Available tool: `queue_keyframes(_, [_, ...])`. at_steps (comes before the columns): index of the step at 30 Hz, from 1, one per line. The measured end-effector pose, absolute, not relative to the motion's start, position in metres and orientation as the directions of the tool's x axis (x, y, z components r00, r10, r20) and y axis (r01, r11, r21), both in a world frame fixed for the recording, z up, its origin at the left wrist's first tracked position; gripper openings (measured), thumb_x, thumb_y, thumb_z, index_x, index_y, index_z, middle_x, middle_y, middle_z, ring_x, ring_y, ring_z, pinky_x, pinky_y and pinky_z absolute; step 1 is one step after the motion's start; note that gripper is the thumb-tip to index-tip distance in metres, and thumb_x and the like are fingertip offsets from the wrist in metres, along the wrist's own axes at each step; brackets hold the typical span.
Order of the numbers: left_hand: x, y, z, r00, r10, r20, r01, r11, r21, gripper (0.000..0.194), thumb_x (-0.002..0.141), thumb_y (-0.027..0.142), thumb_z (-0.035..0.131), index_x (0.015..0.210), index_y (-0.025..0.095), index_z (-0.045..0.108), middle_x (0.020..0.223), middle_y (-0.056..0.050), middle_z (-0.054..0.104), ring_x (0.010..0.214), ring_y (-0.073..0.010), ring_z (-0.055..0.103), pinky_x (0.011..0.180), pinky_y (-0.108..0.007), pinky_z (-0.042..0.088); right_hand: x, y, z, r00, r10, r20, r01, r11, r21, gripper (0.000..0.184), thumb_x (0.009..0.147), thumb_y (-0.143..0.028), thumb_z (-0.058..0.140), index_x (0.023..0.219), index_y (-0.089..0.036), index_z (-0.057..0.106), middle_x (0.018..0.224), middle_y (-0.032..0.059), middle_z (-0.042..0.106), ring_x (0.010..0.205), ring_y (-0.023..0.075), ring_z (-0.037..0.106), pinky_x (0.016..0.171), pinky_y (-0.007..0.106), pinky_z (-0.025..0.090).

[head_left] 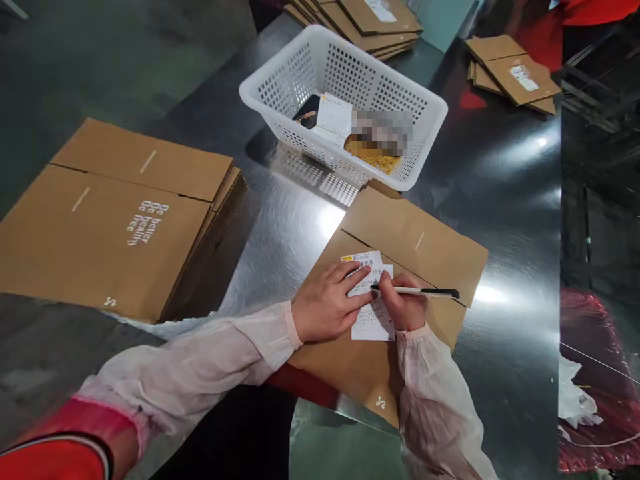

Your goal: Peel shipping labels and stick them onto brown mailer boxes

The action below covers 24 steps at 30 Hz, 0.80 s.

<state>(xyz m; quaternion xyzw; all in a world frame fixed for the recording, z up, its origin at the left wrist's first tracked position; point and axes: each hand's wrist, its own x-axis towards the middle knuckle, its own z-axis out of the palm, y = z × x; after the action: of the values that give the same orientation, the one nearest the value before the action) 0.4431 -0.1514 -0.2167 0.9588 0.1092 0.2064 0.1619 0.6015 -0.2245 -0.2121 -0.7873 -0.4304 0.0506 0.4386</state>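
A white printed slip [369, 313] lies on a flattened cardboard box [405, 233] on the steel table. My left hand [327, 303] rests flat on the slip, fingers stretched out and pressing it down. My right hand [403, 303] is closed around a white pen with a black cap [425, 291], its tip on the slip. Both arms wear thin white sleeves.
A stack of flattened cardboard boxes [110, 213] lies at the left. A white plastic basket [425, 100] with packets and papers stands behind the box. More flat boxes [515, 73] lie at the far right and far centre [365, 23]. A person in red stands at top right.
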Motion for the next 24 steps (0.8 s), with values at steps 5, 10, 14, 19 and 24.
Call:
queue_keyframes(5, [0.4428, -0.151, -0.2168, 0.891, 0.283, 0.356, 0.147, -0.92, 0.364, 0.034, 0.086, 0.023, 0.057, 0.118, 0.023, 0.067, 0.135, -0.015, 0.053, 0.127, -0.0325, 0.042, 0.105, -0.052, 0.039, 0.6, -0.2239, -0.2109, 0.662, 0.692, 0.288, 0.608, -0.271, -0.746, 0.044, 0.078, -0.044, 0.053, 0.043, -0.022, 0.037, 0.038, -0.0038, 0.042, 0.037, 0.0084, 0.036, 0.04, 0.024, 0.031])
queue_keyframes(10, [0.4428, -0.151, -0.2168, 0.89, 0.286, 0.354, 0.147, -0.917, 0.37, 0.035, 0.085, 0.023, 0.057, 0.118, 0.023, 0.067, 0.136, -0.016, 0.053, 0.127, -0.0325, 0.042, 0.105, -0.052, 0.038, 0.5997, -0.224, -0.2086, 0.642, 0.71, 0.288, 0.611, -0.247, -0.752, 0.044, 0.077, -0.043, 0.054, 0.043, -0.023, 0.036, 0.037, -0.0042, 0.04, 0.036, 0.0085, 0.035, 0.039, 0.024, 0.03])
queue_keyframes(14, [0.4431, -0.1511, -0.2168, 0.891, 0.289, 0.35, 0.15, -0.916, 0.373, 0.034, 0.085, 0.023, 0.058, 0.118, 0.023, 0.067, 0.136, -0.016, 0.053, 0.127, -0.0323, 0.042, 0.105, -0.051, 0.038, 0.6016, -0.224, -0.2085, 0.657, 0.684, 0.316, 0.623, -0.258, -0.738, 0.045, 0.077, -0.044, 0.053, 0.042, -0.023, 0.034, 0.036, -0.0046, 0.039, 0.035, 0.0082, 0.032, 0.037, 0.025, 0.03])
queue_keyframes(19, [0.4433, -0.1507, -0.2173, 0.889, 0.286, 0.357, 0.144, -0.916, 0.375, 0.034, 0.084, 0.023, 0.059, 0.117, 0.023, 0.068, 0.136, -0.016, 0.053, 0.127, -0.0321, 0.042, 0.105, -0.051, 0.038, 0.6034, -0.2233, -0.2108, 0.731, 0.613, 0.3, 0.572, -0.311, -0.759, 0.048, 0.077, -0.05, 0.054, 0.042, -0.023, 0.034, 0.036, -0.0041, 0.039, 0.037, 0.0084, 0.033, 0.037, 0.025, 0.029])
queue_keyframes(24, [0.4433, -0.1507, -0.2167, 0.889, 0.284, 0.358, 0.143, -0.916, 0.374, 0.034, 0.085, 0.023, 0.058, 0.118, 0.022, 0.068, 0.136, -0.016, 0.053, 0.127, -0.0325, 0.042, 0.105, -0.051, 0.039, 0.6046, -0.2234, -0.2132, 0.691, 0.67, 0.272, 0.583, -0.293, -0.758, 0.047, 0.078, -0.048, 0.054, 0.042, -0.022, 0.038, 0.038, -0.0039, 0.04, 0.037, 0.0087, 0.035, 0.039, 0.025, 0.032])
